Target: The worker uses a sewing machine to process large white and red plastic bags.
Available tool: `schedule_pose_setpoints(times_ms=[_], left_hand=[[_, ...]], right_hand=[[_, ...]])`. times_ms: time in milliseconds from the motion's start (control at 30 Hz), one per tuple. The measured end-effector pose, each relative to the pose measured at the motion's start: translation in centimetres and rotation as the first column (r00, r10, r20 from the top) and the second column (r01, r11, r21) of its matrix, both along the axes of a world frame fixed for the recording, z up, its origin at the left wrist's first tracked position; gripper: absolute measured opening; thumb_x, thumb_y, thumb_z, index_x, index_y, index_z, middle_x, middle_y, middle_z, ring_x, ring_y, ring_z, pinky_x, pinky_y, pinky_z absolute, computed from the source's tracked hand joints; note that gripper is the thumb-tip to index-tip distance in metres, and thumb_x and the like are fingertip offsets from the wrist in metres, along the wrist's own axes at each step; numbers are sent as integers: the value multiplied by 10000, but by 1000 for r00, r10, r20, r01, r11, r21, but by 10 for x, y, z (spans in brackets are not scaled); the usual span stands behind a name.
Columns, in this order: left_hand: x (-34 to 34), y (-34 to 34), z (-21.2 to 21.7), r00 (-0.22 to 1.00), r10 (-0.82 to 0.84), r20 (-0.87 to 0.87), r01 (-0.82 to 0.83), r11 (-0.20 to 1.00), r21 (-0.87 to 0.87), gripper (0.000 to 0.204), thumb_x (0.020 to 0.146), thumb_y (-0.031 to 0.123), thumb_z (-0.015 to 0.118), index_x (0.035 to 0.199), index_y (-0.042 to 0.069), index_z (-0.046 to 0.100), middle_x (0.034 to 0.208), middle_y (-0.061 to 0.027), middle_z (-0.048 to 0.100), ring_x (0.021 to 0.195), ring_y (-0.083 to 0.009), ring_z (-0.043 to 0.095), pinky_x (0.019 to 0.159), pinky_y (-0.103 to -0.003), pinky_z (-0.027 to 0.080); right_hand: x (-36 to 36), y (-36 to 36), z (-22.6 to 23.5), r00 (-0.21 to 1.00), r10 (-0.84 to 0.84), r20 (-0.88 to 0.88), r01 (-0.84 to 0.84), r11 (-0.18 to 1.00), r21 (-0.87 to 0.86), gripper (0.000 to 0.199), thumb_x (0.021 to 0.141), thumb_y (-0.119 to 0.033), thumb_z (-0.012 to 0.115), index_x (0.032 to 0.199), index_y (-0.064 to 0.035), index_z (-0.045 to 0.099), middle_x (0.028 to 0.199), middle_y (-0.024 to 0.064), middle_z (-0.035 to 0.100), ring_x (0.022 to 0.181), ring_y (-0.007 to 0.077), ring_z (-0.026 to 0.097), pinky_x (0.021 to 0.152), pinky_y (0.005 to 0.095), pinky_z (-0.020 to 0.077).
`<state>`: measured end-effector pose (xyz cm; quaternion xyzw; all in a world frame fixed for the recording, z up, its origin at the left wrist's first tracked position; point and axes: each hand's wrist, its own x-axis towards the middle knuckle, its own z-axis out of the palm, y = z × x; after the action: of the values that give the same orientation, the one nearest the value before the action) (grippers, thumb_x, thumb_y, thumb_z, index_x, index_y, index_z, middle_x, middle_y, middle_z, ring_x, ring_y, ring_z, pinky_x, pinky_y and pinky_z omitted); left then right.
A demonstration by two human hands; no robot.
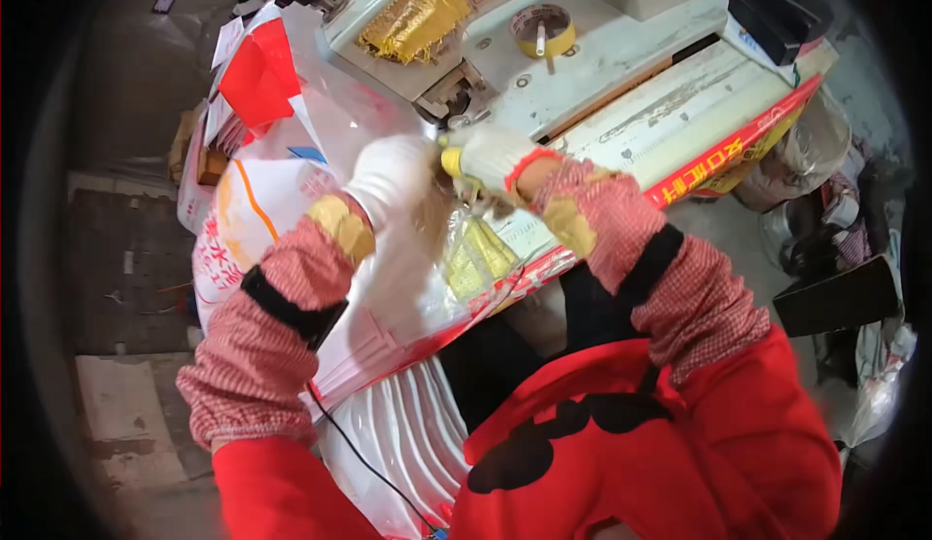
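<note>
I judge the bag [238, 218] by the machine [621, 69] unfinished; my left hand [390, 176] and right hand [493, 156] nearly meet, their grip too blurred to tell.

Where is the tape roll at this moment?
In the head view, the tape roll is right of top centre, on the bed of the sewing machine, beyond the right hand.

Both hands [391, 179] [497, 159] nearly meet out front, both forearms [277, 331] [670, 273] angled inward.
</note>
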<state>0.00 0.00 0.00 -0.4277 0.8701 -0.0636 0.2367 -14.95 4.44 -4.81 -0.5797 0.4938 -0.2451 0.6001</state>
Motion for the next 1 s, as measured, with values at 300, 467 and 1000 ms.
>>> schedule_pose_setpoints(times_ms=[300, 467, 1000], left_hand=[[63, 43, 44, 916, -176, -360, 148, 984, -102, 78, 789, 161, 583, 757, 92, 599, 671, -138, 577, 651, -351, 567, 598, -408, 459], [113, 143, 168, 866, -499, -35, 392, 719, -574, 173, 552, 103, 682, 657, 86, 545, 673, -60, 554, 761, -247, 590, 641, -357, 468], [324, 25, 78, 827, 300, -475, -525, 714, -464, 478, 786, 38, 498, 1259, 98, 528, 1157, -195, 597, 1039, -355, 582, 887, -415, 466]], right_hand=[[43, 13, 8, 895, -231, -380, -41, 808, -588, 506, 845, -266, 571, 1293, -58, 456, 1073, 222, 611, 929, 393, 599, 795, 440, 492], [81, -4, 46, 684, -296, -666, -137, 846, -516, 169, 814, -104, 559, 912, -85, 696, 933, 162, 665, 843, 346, 649, 734, 438, 523], [11, 60, 66, 814, -145, 562, 521, 611, -597, 232, 842, -32, 656, 1065, 7, 605, 900, 30, 630, 786, 83, 551, 689, 236, 463]])
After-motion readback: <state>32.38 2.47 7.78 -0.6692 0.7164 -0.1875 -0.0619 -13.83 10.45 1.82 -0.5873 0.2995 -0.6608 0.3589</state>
